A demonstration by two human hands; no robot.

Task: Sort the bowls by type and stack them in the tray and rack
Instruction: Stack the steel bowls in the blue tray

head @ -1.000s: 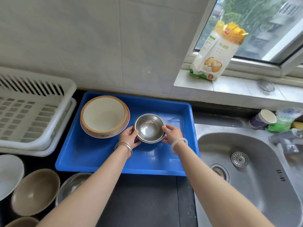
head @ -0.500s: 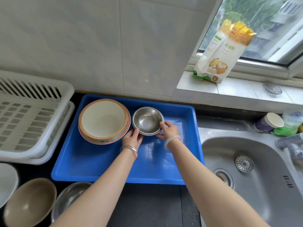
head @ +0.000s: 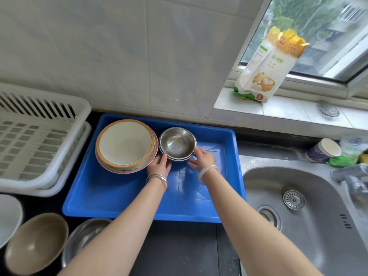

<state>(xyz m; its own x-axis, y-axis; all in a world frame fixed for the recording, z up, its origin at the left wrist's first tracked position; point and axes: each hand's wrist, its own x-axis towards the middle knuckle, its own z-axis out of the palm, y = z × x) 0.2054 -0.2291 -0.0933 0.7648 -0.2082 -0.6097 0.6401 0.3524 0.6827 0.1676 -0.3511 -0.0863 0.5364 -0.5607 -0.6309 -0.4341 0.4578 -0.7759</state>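
A blue tray [head: 111, 198] lies on the dark counter. At its back left sits a stack of cream bowls with orange rims [head: 125, 145]. Right beside them, a small stack of steel bowls [head: 177, 143] rests on the tray floor. My left hand [head: 160, 166] touches the steel stack's front left side. At the front right rim is my right hand [head: 201, 159], thumb on the edge. A white slatted rack [head: 39, 146] stands left of the tray. On the counter at the bottom left are a brown bowl [head: 35, 242], a larger steel bowl [head: 85, 236] and a white dish [head: 8, 216].
A steel sink [head: 318, 226] lies right of the tray, with a faucet [head: 354, 176] at its far side. A paper cup [head: 324, 150] and a green bag stand behind the sink. A flour bag [head: 266, 62] leans on the window sill.
Both hands have slid the steel bowls from the tray's middle toward its back, up against the cream bowls.
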